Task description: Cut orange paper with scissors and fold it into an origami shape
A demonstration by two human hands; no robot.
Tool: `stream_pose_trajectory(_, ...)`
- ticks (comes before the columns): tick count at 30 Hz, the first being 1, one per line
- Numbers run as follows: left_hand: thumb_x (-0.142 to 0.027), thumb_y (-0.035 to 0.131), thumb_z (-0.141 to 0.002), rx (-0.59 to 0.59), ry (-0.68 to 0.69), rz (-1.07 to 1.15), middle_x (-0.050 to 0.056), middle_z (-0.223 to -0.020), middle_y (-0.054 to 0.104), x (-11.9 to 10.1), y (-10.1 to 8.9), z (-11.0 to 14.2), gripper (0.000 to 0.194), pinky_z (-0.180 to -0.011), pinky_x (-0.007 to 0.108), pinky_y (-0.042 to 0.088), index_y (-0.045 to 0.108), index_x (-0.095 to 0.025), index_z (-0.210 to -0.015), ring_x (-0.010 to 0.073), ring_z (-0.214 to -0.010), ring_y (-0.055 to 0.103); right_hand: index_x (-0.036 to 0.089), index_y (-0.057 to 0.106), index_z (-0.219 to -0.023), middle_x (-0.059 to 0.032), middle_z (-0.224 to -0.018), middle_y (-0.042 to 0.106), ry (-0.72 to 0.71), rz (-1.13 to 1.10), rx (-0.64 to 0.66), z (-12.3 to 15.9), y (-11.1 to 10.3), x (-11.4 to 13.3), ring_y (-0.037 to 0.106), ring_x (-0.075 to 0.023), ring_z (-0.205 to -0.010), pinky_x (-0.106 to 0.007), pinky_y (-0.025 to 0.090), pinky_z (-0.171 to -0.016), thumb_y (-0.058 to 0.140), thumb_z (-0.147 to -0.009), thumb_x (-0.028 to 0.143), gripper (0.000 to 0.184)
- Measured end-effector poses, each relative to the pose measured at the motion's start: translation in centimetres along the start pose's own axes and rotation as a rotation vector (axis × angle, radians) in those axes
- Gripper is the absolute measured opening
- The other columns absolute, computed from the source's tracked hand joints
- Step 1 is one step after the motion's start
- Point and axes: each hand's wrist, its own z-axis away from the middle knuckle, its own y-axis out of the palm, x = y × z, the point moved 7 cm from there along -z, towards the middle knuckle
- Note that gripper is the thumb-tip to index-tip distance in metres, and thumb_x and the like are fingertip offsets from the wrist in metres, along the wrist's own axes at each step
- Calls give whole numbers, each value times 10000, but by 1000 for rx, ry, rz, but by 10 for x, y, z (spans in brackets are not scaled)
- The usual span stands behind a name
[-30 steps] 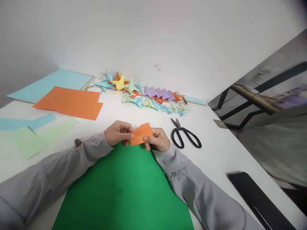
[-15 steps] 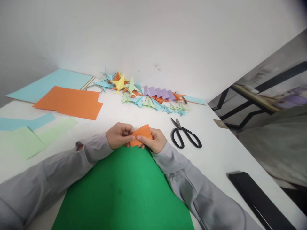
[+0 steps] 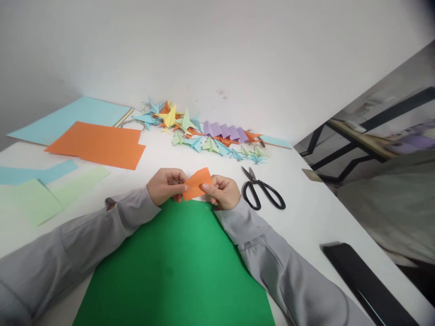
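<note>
Paper piece [image 3: 197,184], orange, smooth and flat-sided, is held at the far edge of the green sheet [image 3: 173,267], its long axis slanting up from the left hand [image 3: 167,185] toward the right, a corner pointing away. Both hands pinch it, thumbs on top, fingers curled. Open black-handled scissors [image 3: 263,188] lie just beside the right hand [image 3: 224,192]; pointed folded-paper shapes [image 3: 210,145] crowd the tabletop [image 3: 299,226] beyond.

white table [image 3: 299,235] (scissors [image 3: 253,183] on it)
</note>
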Motion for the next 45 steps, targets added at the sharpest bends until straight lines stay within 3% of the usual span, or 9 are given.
stream_pose_trajectory(7, -352, 735, -558, -52, -7, -7, -29, -373, 536, 3, -3, -1, 322, -353, 163, 358, 512, -124, -605, 74, -329, 485, 185, 401, -447, 98, -255, 354, -5, -86, -25, -2, -4, -1, 239, -25, -258, -193, 126, -319, 753, -531, 445, 446)
stream_pose_trajectory(15, -373, 757, -537, -179, 24, 60, -43, -336, 504, 4, -15, -2, 364, -307, 135, 248, 482, -135, -567, 50, -296, 426, 174, 456, -429, 54, -305, 463, 16, -159, -50, -3, -5, 2, 326, -42, -254, -195, 187, -294, 747, -531, 460, 421)
stream_pose_trajectory(19, -355, 768, -526, -179, 39, 76, -43, -332, 502, 2, -14, -2, 360, -305, 137, 249, 485, -135, -563, 51, -295, 425, 176, 436, -439, 75, -290, 431, 13, -203, -88, -5, -8, 0, 296, -31, -255, -188, 168, -300, 772, -511, 424, 424)
stream_pose_trajectory(29, -343, 788, -483, -210, 37, 155, -47, -341, 510, 2, -17, -4, 381, -302, 145, 294, 474, -138, -551, 58, -293, 437, 172, 454, -440, 71, -276, 426, -1, -263, -26, -6, -5, -1, 284, -31, -246, -195, 147, -299, 748, -563, 437, 414)
stream_pose_trajectory(35, -330, 797, -462, -193, 47, 182, -44, -339, 509, 0, -15, -3, 392, -294, 145, 293, 462, -136, -528, 58, -288, 431, 167, 489, -431, 36, -287, 447, 33, -263, -31, -9, -9, -7, 340, -53, -265, -209, 218, -308, 661, -626, 537, 453)
stream_pose_trajectory(40, -334, 792, -469, -198, 41, 180, -45, -335, 503, 0, -16, -3, 391, -295, 140, 273, 458, -139, -525, 55, -289, 425, 168, 531, -485, 31, -287, 472, 13, -312, -69, -11, -12, -8, 347, -65, -247, -211, 241, -300, 656, -590, 583, 446)
stream_pose_trajectory(45, -341, 787, -481, -211, 61, 152, -45, -338, 504, 0, -16, -3, 384, -295, 139, 260, 465, -137, -528, 52, -288, 424, 162, 489, -460, 35, -338, 516, -7, -270, -80, -7, -8, -2, 355, -43, -267, -180, 208, -297, 728, -575, 453, 394)
